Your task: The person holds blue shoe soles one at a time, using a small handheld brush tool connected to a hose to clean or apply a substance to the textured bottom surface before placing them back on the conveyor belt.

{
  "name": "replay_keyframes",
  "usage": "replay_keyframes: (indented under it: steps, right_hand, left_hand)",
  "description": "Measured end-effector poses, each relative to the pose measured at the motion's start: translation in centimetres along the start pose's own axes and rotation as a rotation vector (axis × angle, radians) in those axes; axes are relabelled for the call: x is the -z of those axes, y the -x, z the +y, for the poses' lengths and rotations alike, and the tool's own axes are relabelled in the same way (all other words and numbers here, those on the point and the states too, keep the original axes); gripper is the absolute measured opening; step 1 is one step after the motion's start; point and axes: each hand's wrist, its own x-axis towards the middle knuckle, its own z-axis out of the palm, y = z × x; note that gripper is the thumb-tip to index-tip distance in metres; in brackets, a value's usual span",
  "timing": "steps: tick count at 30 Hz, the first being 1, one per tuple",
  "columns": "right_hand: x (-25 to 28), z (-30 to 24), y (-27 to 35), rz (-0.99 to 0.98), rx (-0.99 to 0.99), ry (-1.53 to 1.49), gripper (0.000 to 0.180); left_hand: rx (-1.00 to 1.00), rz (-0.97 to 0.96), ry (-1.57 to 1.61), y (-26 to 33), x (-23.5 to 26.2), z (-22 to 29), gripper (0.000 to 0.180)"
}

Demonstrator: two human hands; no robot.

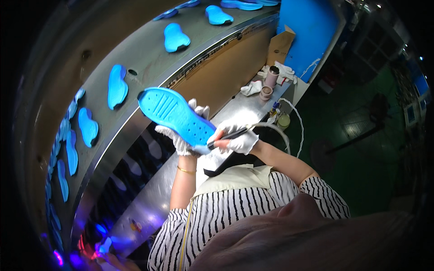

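Observation:
A bright blue shoe sole (176, 115) is held up in front of my body, its ribbed and dotted face showing. My left hand (180, 142), in a white glove, grips it from beneath, with gloved fingertips coming round the far edge. In my right hand (237, 141) is a black-handled brush (231, 135); this glove leaves some fingertips bare. The brush's pale tip meets the near end of the sole, by the left thumb side. From the handle's back end a clear hose (275, 125) curves away to the right.
A dark conveyor (144, 56) with several blue soles curves along the left and far side, edged by a metal rail. On the metal bench (242, 108) stand a pink bottle (271, 77), a cup (266, 93) and white gloves. Another person's hand (115, 262) shows at lower left.

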Motion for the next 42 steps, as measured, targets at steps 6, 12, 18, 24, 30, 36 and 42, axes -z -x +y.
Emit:
replay_keyframes:
  steps: [6, 12, 18, 24, 30, 36, 42]
  right_hand:
    - [0.5, 1.1, 1.1, 0.157, 0.087, -0.002, 0.008]
    - [1.3, 0.4, 0.1, 0.111, -0.085, -0.401, 0.008]
    - [2.3, 0.3, -0.6, -0.103, -0.244, 0.154, 0.013]
    - [3.7, -1.1, -1.2, -0.258, -0.329, 0.057, 0.01]
    - [0.9, -0.4, -1.5, -0.225, 0.017, 0.484, 0.01]
    - [2.3, -0.7, -2.0, -0.26, -0.108, 0.276, 0.007]
    - [2.6, -0.6, -1.7, -0.324, -0.125, 0.395, 0.011]
  left_hand:
    - [0.031, 0.059, -0.143, -0.8, -1.1, 0.3, 0.119]
    - [0.091, -0.072, -0.177, -0.7, 0.4, 1.6, 0.118]
    - [0.223, 0.029, -0.588, -0.8, 0.4, 2.6, 0.106]
    - [0.468, 0.219, -0.766, -1.1, 0.5, 3.2, 0.044]
    - [0.648, 0.324, -1.091, -2.4, -1.9, 3.3, 0.075]
    - [0.702, 0.391, -1.176, -2.6, -1.2, 2.8, 0.075]
    - [0.78, 0.362, -1.224, -3.0, 0.0, 3.3, 0.073]
